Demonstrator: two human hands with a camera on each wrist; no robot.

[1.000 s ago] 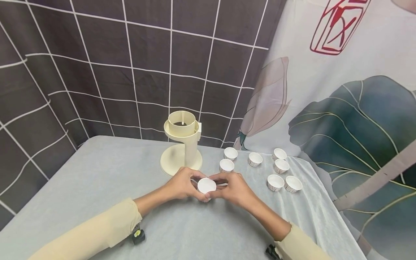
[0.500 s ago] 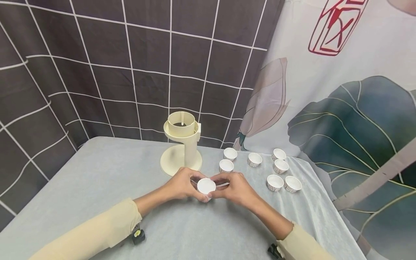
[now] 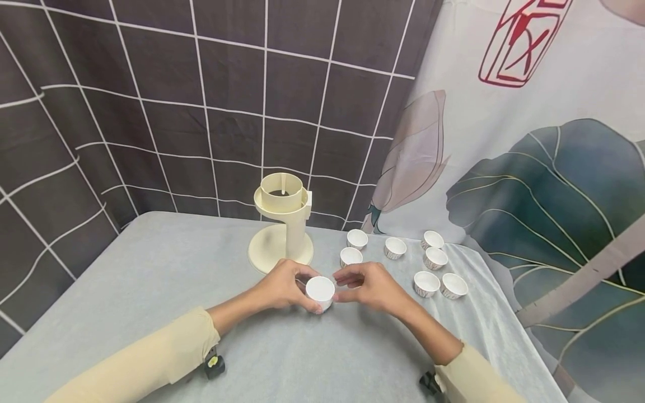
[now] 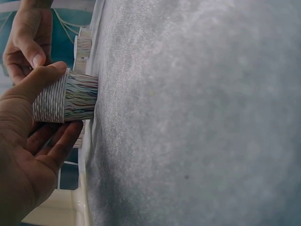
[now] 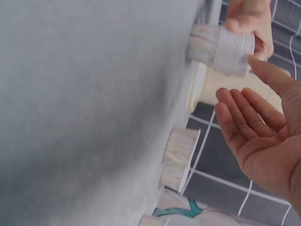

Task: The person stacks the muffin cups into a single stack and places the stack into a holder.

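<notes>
A nested stack of white paper baking cups (image 3: 320, 290) stands upright on the cloth in front of me. Its many rims show as ridges in the left wrist view, above a streaky coloured pattern on the lowest cup (image 4: 81, 96). My left hand (image 3: 286, 284) grips the stack from the left, thumb on the near side and fingers on the far side. To its right is my right hand (image 3: 372, 287), fingers loosely bent and apart, with nothing between them. In the right wrist view its thumb tip lies right at the top rim of the stack.
Behind the left hand stands a cream stand (image 3: 297, 235) with a round base and an upper ring. Several single paper cups (image 3: 427, 284) sit on the grey cloth (image 3: 166, 263) to the right. One cup (image 3: 351, 257) is just behind my right hand. Curtains hang behind the table.
My right hand has let go of the stack and moved slightly right, its fingers spreading. The left hand and the stack stay in place.
</notes>
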